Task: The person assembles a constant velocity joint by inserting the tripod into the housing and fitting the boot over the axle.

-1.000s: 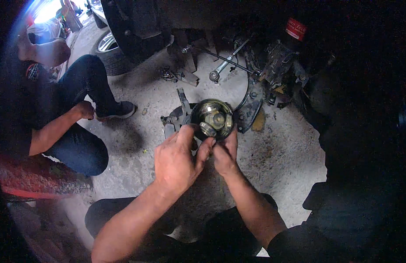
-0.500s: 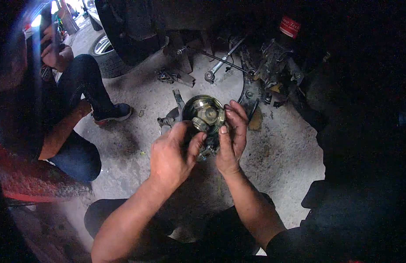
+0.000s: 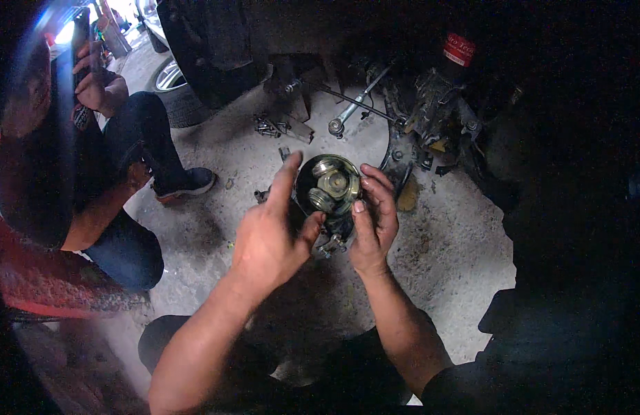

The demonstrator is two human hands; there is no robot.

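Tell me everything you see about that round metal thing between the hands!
The round thing looks like greasy metal, shiny and yellowish, with a dark edge. Its open side faces us. Inside, ribbed rings surround a knob. The right hand holds its right edge; the left thumb is at its lower left.

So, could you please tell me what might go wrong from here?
The rollers in the round cup look slick, so one might slip loose. The thumb of the left hand is right by one roller and could get pinched if that shifts. The floor looks gritty and might dirty anything dropped.
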